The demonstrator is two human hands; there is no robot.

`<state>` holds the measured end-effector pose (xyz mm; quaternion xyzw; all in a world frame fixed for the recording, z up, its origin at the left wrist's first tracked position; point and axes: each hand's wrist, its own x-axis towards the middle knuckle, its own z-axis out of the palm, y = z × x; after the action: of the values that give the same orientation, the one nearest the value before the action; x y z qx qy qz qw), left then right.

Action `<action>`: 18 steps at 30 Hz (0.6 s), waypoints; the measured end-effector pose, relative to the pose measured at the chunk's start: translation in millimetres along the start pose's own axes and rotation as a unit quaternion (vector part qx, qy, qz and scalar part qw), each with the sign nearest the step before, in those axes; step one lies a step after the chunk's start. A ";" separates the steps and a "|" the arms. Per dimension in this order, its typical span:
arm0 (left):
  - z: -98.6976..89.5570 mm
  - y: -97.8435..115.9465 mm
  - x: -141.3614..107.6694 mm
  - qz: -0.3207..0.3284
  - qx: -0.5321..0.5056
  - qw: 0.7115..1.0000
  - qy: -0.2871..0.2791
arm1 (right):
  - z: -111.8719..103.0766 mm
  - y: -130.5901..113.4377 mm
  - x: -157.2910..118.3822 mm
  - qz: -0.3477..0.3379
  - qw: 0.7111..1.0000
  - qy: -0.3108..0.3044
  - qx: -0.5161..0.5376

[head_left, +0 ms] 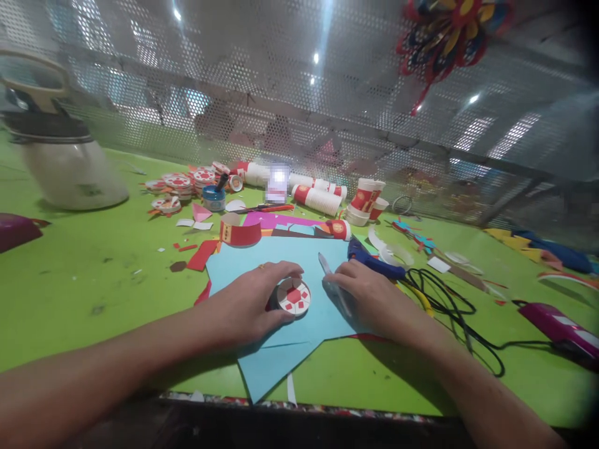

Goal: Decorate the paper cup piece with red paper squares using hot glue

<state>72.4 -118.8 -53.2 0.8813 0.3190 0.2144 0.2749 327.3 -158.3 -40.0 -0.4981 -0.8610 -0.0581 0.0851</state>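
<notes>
My left hand (253, 300) is closed around the side of a short round paper-cup piece (294, 297), thumb and fingers on opposite edges. Its white top bears a red hexagon with smaller red patches around it. The piece rests on a light blue paper sheet (281, 255). To its right, my right hand (362, 290) has its fingers closed on a slim greyish pen (324, 263), which slants with one end pointing away from me. Just beyond that hand lies a blue glue gun (374, 260) with its black cable.
Several finished red-and-white cup pieces (178, 182) are piled behind, near a blue jar (214, 198). Scissors (269, 209), stacked paper cups (318, 199) and a red paper ring (240, 232) lie beyond the sheet. At right is a magenta device (559, 327); at left, a large white container (70, 171).
</notes>
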 end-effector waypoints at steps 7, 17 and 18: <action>1.0 -5.1 1.7 0.008 0.004 1.000 -0.006 | -5.3 -12.3 2.0 -0.069 0.995 0.059 0.045; 1.8 -7.2 3.0 0.026 0.006 1.000 -0.011 | -1.7 -28.7 3.0 -0.080 0.995 -0.018 0.056; 2.1 -7.3 3.0 0.027 0.009 1.000 -0.010 | -2.1 -30.2 3.2 -0.080 0.995 -0.022 0.050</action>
<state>72.5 -112.8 -58.7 0.8941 0.2939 0.2104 0.2644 299.7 -171.0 -37.8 -0.4236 -0.9017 -0.0106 0.0863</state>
